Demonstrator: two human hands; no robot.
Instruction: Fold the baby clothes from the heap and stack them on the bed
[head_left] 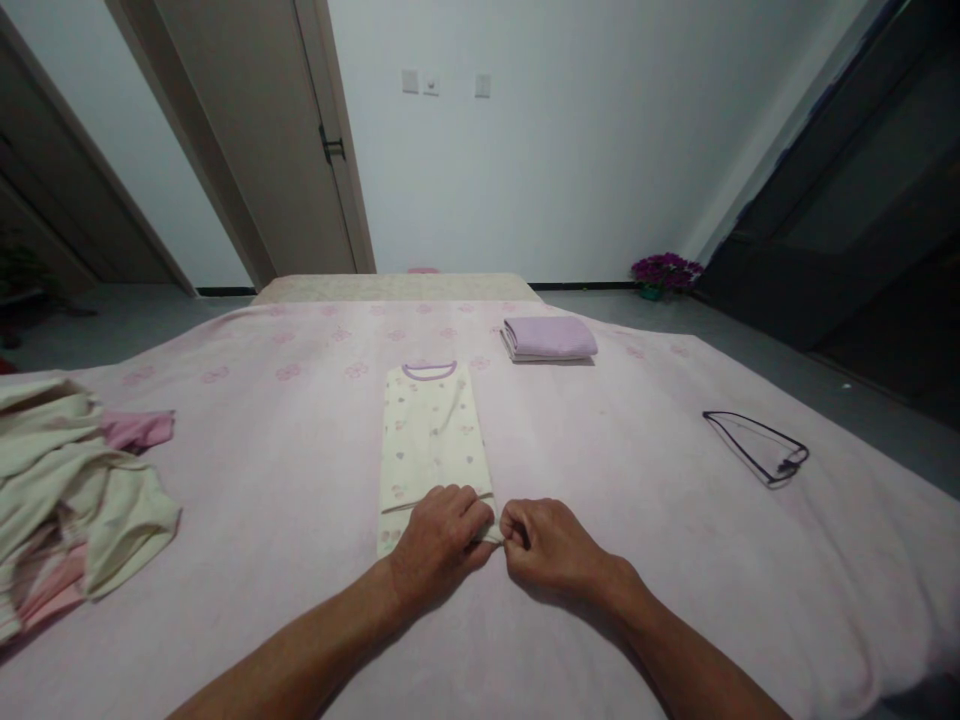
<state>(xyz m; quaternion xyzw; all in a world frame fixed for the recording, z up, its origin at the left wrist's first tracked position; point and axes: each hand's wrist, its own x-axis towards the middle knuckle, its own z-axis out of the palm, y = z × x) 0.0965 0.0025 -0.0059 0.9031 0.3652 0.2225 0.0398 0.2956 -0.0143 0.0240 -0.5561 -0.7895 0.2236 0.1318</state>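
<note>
A cream children's shirt (431, 435) with a small heart print and a lilac neckband lies folded into a narrow strip, its neck at the far end. Its near end is turned up in a fold. My left hand (446, 530) rests on that near end, fingers curled over the fabric and thumb toward the right corner. Beside it, my right hand (551, 545) is closed in a pinch on the shirt's near right corner. The tips of the fingers are partly hidden in both hands.
Everything lies on a pink bedspread (300, 600). A folded lilac garment (551, 337) sits at the far right of the shirt. Crumpled cream and pink clothes (67, 490) are heaped at left. Black-framed glasses (757, 445) lie at right. Purple flowers (666, 270) stand by the wall.
</note>
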